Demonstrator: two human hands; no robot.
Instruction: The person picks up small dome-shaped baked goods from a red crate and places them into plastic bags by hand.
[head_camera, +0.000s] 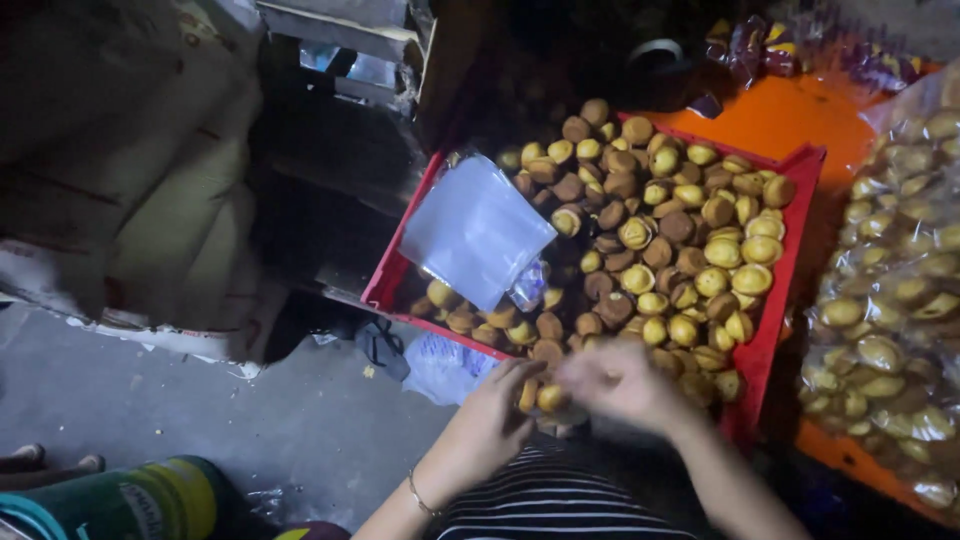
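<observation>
Left hand (497, 405) curled, fingers bent around a couple of small round cakes (541, 398), golden on top and brown at the sides, pinched between thumb and fingertips. Thin bracelet (420, 495) at the wrist below. Right hand (618, 380) just beside, blurred, fingers drawn together and touching the same cakes from the other side; impossible to tell whether anything sits inside that grip.

Directly beyond both hands, a red crate (775, 325) heaped with the same small cakes (680, 235), some showing yellow tops, others turned brown side up. Resting on the heap beyond the left hand, a stack of clear plastic bags (478, 228), tilted over the crate's near-left corner. Further out past the right hand, an orange surface (790, 120) with wrapped sweets (745, 45) at its far edge. Off to the outer side of the right hand, large clear sacks (890, 290) packed with cakes.

Below the hands, a black-and-white striped garment (560, 500). Out from the left hand, grey concrete floor (200, 400), a crumpled printed wrapper (445, 365) near the crate, a green cylinder (130, 500) lying on its side, and pale sacks (150, 200) stacked further away.
</observation>
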